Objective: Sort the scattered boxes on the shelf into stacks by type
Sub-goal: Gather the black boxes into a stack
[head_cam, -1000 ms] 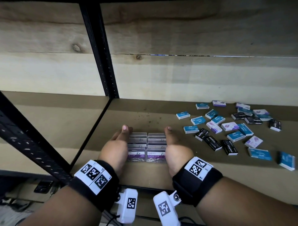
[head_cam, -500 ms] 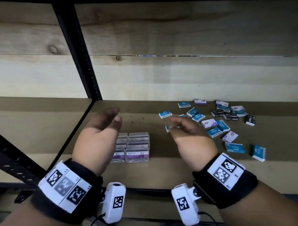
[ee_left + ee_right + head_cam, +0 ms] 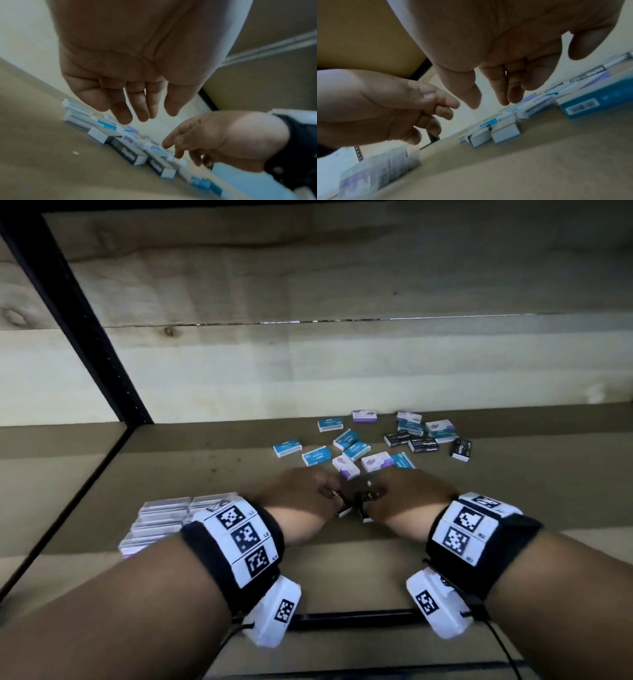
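Small boxes lie scattered on the brown shelf [image 3: 205, 474]: several blue boxes [image 3: 317, 456], purple-and-white boxes [image 3: 376, 461] and black staple boxes [image 3: 423, 444]. A neat block of clear paper-clip boxes [image 3: 164, 517] stands at the front left. My left hand [image 3: 305, 491] and right hand [image 3: 411, 494] hover side by side just above two black boxes [image 3: 363, 497], partly hidden under them. In the left wrist view my left hand's fingers [image 3: 137, 112] hang straight over a black box [image 3: 126, 152] and hold nothing. My right hand's fingers [image 3: 496, 94] are relaxed and also hold nothing.
A black upright post [image 3: 78, 320] stands at the back left, and a pale wooden wall [image 3: 342, 364] closes the rear. A black rail [image 3: 342, 619] runs along the shelf's front edge. A blue box [image 3: 597, 102] lies close to my right hand.
Both hands left the paper-clip block, lifted, and moved right to the near edge of the scattered boxes. They now hover low over two black boxes.
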